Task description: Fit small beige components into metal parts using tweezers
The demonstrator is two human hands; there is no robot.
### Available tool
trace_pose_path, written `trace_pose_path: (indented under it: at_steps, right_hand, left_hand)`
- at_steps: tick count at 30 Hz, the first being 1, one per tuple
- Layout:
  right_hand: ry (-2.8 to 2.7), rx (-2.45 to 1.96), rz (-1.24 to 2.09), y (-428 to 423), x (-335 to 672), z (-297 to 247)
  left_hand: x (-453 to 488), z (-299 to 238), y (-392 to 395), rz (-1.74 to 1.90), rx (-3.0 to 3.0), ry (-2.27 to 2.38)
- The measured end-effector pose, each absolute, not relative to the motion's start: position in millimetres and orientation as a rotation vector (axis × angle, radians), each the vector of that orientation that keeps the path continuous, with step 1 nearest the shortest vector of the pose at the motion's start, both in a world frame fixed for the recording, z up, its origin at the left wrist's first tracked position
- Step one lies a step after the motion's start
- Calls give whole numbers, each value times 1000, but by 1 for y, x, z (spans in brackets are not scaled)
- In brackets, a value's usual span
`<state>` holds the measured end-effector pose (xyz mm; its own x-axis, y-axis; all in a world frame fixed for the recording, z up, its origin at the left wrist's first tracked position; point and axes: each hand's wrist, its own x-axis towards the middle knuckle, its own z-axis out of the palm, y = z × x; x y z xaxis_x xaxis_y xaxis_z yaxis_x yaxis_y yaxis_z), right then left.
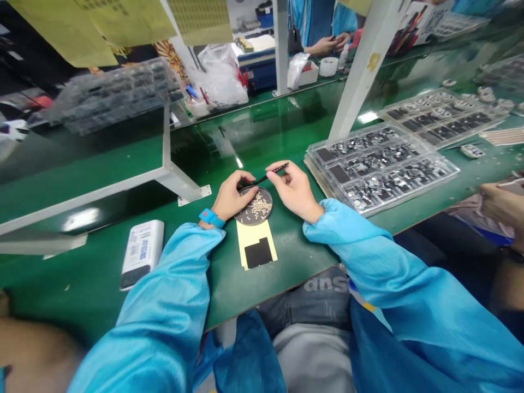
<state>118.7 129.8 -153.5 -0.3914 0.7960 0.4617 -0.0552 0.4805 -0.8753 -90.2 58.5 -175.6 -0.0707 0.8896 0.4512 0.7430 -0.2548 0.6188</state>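
Note:
Between the fingers of my right hand [295, 191] is a pair of black tweezers [278, 168], pointing left toward my left hand [232, 195]. That hand wears a blue wrist strap [212, 218], and its fingers are curled over the left and far edge of a dark round dish [250, 219]. The thumb reaches over the dish; whatever its fingertips pinch is too small to make out. Many tiny beige pieces [261, 206] lie in the dish. Under its near edge a yellow paper sheet [246, 236] sticks out, with a black rectangular piece [258, 253] on it.
Stacked clear compartment trays [368, 210] of small parts stand right of my right hand, with another tray [440, 117] beyond. A white box-shaped device [142, 251] lies left. Metal shelf legs [186, 183] rise from the green bench. Other people's hands [329, 45] show across and at right.

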Motion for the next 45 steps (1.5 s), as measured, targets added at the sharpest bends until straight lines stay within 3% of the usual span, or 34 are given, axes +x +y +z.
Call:
trace_pose_path:
  at_steps: [45]
  right_hand:
    - [-1744, -638, 1091, 132, 117, -158]
  left_hand:
    - [-90, -175, 60, 1241, 2192, 1642]
